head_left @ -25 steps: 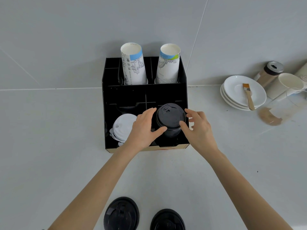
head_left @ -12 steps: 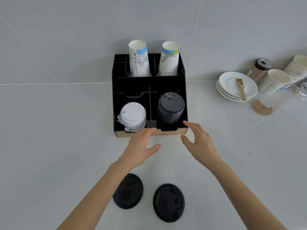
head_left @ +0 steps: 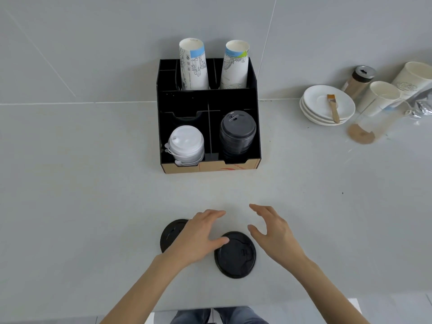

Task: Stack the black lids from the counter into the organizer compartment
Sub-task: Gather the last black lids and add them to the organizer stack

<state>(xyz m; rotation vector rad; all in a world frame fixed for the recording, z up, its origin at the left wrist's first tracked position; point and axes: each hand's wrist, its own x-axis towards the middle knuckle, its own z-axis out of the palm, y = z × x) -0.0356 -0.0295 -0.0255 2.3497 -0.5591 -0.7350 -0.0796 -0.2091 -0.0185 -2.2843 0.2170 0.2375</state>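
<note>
1. Hands came first: your left hand (head_left: 198, 237) and right hand (head_left: 272, 232) were both spread and empty, palms down, hovering low over the counter (head_left: 93, 206).
2. Between them lay the nearer black lid (head_left: 236, 256), flat; your left thumb seemed to touch its rim.
3. A second black lid (head_left: 169, 232) lay half under your left hand.
4. Well ahead, the organizer (head_left: 208, 166) held the black lid stack (head_left: 237, 134) in its front right compartment.

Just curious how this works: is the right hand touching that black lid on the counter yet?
Apart. The head view shows pale counter between the open right hand and the rim of the nearer black lid.
</note>
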